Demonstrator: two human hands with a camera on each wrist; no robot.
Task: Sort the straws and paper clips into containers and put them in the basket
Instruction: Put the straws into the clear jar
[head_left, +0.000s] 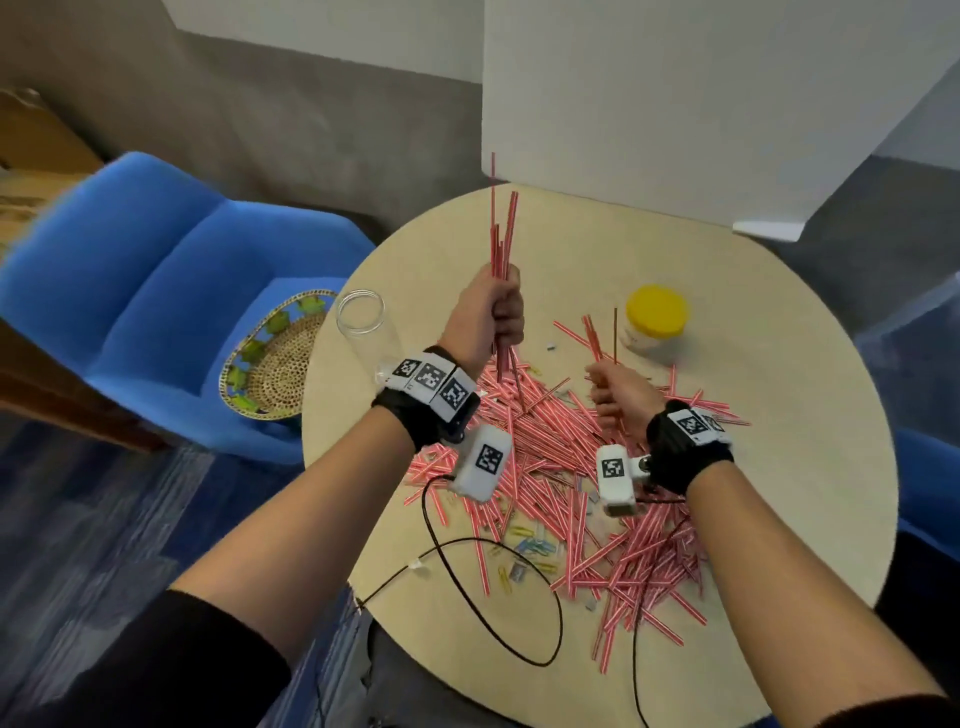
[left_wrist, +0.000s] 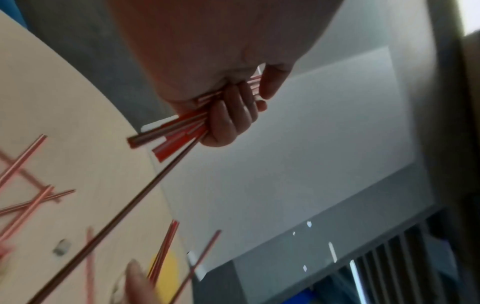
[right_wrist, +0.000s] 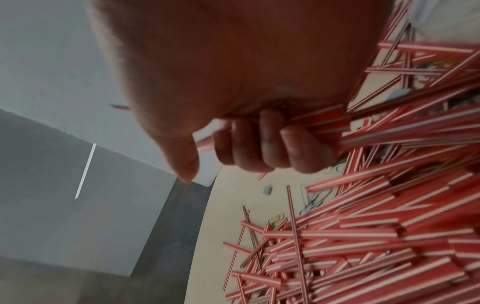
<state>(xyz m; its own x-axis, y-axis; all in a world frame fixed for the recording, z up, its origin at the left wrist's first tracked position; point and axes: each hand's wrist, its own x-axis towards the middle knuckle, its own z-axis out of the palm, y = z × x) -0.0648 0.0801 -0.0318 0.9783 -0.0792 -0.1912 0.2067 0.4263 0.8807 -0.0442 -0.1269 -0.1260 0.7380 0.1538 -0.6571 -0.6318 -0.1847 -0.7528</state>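
A big heap of red-and-white striped straws (head_left: 582, 499) covers the round table (head_left: 779, 467), with coloured paper clips (head_left: 524, 545) mixed in near the front. My left hand (head_left: 498, 312) grips an upright bundle of straws (head_left: 503, 234) above the heap; in the left wrist view that left hand (left_wrist: 228, 115) has its fingers curled round the bundle (left_wrist: 176, 133). My right hand (head_left: 613, 389) grips a few straws (head_left: 597, 343) that stand upright; the right wrist view shows this hand's fingers (right_wrist: 275, 144) wrapped round them (right_wrist: 389, 123).
An open clear jar (head_left: 363, 322) stands at the table's left edge. A closed jar with a yellow lid (head_left: 655, 317) stands behind the heap. A woven basket (head_left: 275, 358) lies on the blue chair (head_left: 156, 291) to the left. Black cables (head_left: 467, 592) loop across the table's front.
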